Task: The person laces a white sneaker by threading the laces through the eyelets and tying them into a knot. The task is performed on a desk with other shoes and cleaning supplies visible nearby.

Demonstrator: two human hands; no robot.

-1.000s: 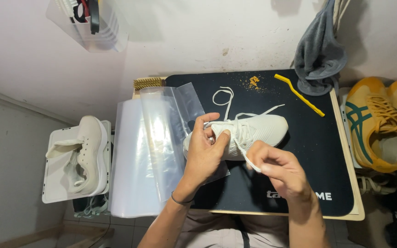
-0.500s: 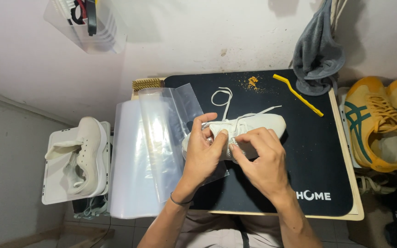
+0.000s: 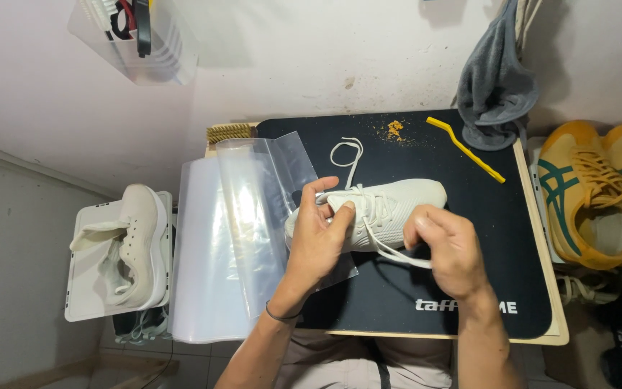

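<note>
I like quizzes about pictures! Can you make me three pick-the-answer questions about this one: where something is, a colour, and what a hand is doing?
1. Where is the yellow stick?
A. on the black mat
B. inside the shoe
C. on the floor

2. What colour is the shoe in the hands?
A. red
B. off-white
C. blue

3. What is the right hand doing?
A. lying flat and empty
B. pinching a shoelace
C. holding the grey cloth

Answers:
1. A, it lies at the mat's far right.
2. B, pale all over.
3. B, its fingers pull the lace taut while the left hand steadies the shoe.
</note>
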